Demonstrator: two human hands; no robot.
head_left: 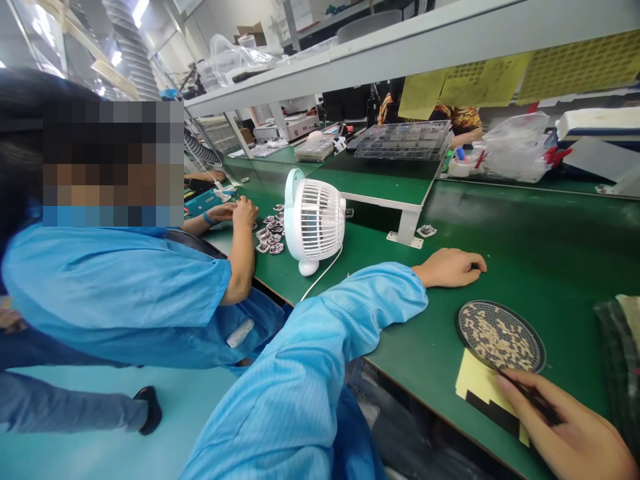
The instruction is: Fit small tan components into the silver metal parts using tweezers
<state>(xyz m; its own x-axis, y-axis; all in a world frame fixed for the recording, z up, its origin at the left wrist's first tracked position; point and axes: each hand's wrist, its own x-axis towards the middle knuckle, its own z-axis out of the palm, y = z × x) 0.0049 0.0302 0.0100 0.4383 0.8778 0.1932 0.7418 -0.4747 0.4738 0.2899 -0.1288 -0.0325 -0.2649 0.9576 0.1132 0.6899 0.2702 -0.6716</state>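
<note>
Green desk (550, 253) carries a round tray (458, 328) of small pale parts (500, 333). It sits partly on a yellow paper (473, 380) at the near edge. My right hand (570, 433) comes in from the lower right, its fingers (520, 390) pinched on a thin dark tool (533, 397).

The tool's long axis runs lower right to upper left, with the tip aimed at the tray's near rim. So the tray lies just ahead of the tip, up and left of the fingers. The right hand is clearly the nearer one.

My left hand (450, 267) rests on the desk beyond the tray's far side, loosely clenched, and I see nothing in it.

Hard to tell:
- The tip blends into the tray's dark rim, so I cannot say whether it touches.
- The right hand is cut off by the frame corner.
- The left fingertips are tucked under.
- The parts are too small to identify.

A white fan (315, 220) and a co-worker's hands (240, 212) sit well apart, to the left.
</note>
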